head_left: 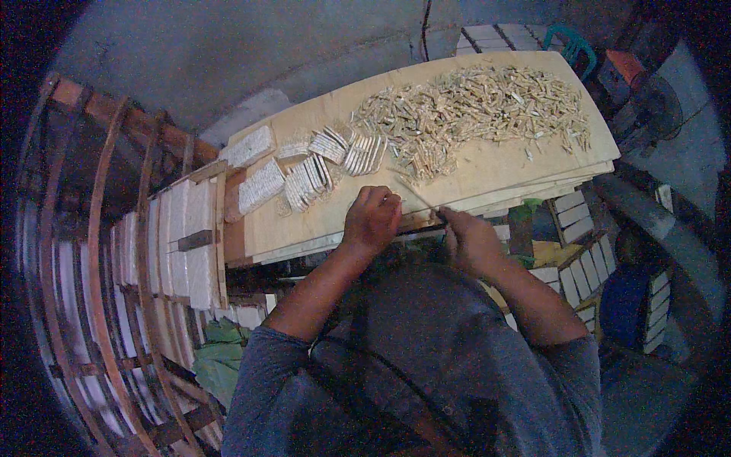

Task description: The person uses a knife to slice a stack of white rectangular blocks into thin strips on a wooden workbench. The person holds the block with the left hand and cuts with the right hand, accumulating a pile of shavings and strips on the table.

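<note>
My left hand (371,219) is closed above the front edge of a pale wooden board (304,225). Whatever its curled fingers may hold is too small to make out. Just to its right, my right hand (474,242) grips a thin stick-like tool (418,196), whose far end points up and left toward the board. Beyond the hands spreads a loose heap of short pale pieces (480,103). Several bundles of striped, slatted pieces (308,183) lie left of the heap, beside two flat whitish slabs (260,185).
A wooden rack (114,175) stands along the left, next to stacked pale panels (179,244) with a dark block on them. Green cloth (221,354) hangs below. White-slatted trays (586,270) sit under the board at right. A teal chair (571,46) and a fan (647,110) stand beyond.
</note>
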Demonstrator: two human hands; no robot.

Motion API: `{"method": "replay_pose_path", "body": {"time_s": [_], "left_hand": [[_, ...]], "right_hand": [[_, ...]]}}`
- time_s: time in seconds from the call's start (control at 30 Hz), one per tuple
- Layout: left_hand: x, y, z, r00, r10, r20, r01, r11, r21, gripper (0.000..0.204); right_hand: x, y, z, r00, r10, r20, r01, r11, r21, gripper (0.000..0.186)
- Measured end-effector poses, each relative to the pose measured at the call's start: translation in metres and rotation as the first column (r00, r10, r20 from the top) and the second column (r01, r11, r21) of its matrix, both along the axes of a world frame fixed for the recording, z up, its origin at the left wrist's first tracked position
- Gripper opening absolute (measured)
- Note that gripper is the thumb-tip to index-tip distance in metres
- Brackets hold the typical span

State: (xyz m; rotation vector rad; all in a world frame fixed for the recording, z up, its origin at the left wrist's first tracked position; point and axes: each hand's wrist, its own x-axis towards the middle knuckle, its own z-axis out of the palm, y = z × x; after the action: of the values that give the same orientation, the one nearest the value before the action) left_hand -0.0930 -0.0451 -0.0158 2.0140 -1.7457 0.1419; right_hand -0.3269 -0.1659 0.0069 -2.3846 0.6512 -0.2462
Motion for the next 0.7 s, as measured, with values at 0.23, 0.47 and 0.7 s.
{"method": "replay_pose_path", "body": {"time_s": [0.23, 0.47, 0.7], "left_hand": [[0.002, 0.003, 0.008, 1.000, -0.010, 0.018, 0.009, 0.998, 0.054, 0.015], [0.003, 0.010, -0.003, 0.965, 0.026, -0.260, -0.017, 0.999, 0.040, 0.020], [0.001, 0.005, 0.002, 0.994, 0.055, -0.092, -0.043, 0.991, 0.128, 0.020]], "right_hand": [[0.024, 0.010, -0.002, 0.998, 0.044, 0.038, -0.048, 0.992, 0.119, 0.059], [0.008, 0.018, -0.022, 0.996, 0.074, 0.044, -0.077, 0.993, 0.084, 0.069], [0.010, 0.013, -0.017, 0.983, 0.076, -0.168, -0.063, 0.995, 0.083, 0.068]]}}
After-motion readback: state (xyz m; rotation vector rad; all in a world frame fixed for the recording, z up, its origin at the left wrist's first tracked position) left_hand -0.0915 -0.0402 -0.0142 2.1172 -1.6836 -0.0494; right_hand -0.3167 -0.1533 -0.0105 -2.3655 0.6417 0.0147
